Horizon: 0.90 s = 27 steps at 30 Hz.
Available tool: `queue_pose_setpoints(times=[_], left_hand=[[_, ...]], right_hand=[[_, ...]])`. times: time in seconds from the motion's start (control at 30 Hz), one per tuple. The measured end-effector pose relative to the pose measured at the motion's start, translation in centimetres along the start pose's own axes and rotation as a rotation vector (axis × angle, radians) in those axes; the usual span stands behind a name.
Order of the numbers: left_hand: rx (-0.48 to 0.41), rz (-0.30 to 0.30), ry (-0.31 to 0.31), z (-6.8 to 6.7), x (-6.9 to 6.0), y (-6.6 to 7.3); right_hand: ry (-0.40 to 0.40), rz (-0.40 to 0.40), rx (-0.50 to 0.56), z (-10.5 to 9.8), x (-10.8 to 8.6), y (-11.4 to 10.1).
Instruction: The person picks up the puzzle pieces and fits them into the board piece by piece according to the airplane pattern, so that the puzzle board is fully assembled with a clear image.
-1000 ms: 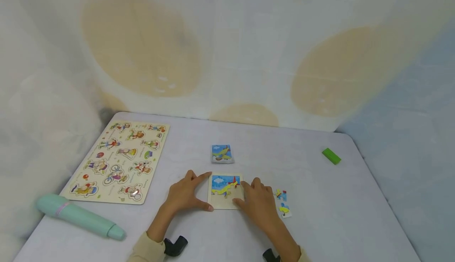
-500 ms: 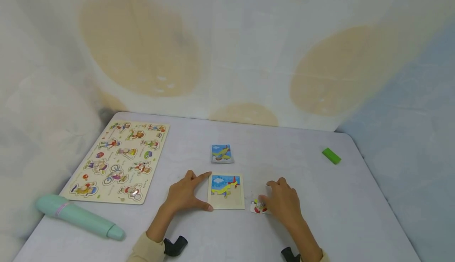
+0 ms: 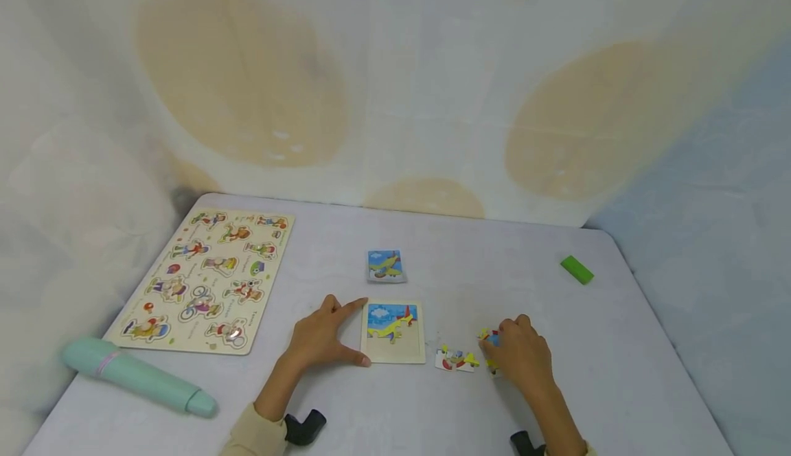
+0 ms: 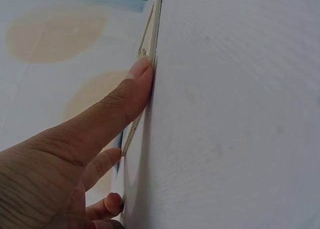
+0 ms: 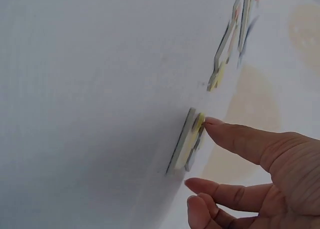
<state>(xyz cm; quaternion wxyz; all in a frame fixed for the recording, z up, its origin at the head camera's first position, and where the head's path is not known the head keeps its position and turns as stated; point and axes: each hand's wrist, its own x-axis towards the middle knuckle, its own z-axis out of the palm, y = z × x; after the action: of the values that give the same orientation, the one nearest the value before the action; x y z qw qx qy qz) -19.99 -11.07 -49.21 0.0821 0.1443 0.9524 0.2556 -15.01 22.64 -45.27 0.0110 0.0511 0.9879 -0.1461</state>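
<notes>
A small wooden puzzle board [image 3: 395, 351] lies mid-table, its upper part filled with a blue-sky and yellow-plane picture, its lower part bare wood. My left hand [image 3: 321, 336] spans the board's left edge, index finger at the upper corner and thumb at the lower. To the right, my right hand [image 3: 524, 356] is over loose puzzle pieces [image 3: 490, 336], partly hiding them. In the right wrist view its thumb touches a puzzle piece [image 5: 187, 141] lying on the table, with the other fingers spread apart from the thumb. More puzzle pieces [image 3: 456, 360] lie between board and hand.
Behind the board lies a small stack [image 3: 386, 266] with a plane picture on top. A large wooden figure puzzle [image 3: 210, 277] is at the left, near a mint-green pen-shaped device [image 3: 139, 377]. At the far right is a green block [image 3: 577, 270].
My right hand has moved from the board rightward, past the nearer puzzle pieces, to the farther ones. Pieces now lie just right of the board where that hand was. My left hand has stayed put.
</notes>
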Motion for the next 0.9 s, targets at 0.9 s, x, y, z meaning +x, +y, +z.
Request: queue_pose_setpoints(times=[0.9], left_hand=[[-0.002,0.006,0.003,-0.08,-0.11,-0.01]], right_hand=[[0.047,-0.023,-0.002,0.66,0.34,0.64]])
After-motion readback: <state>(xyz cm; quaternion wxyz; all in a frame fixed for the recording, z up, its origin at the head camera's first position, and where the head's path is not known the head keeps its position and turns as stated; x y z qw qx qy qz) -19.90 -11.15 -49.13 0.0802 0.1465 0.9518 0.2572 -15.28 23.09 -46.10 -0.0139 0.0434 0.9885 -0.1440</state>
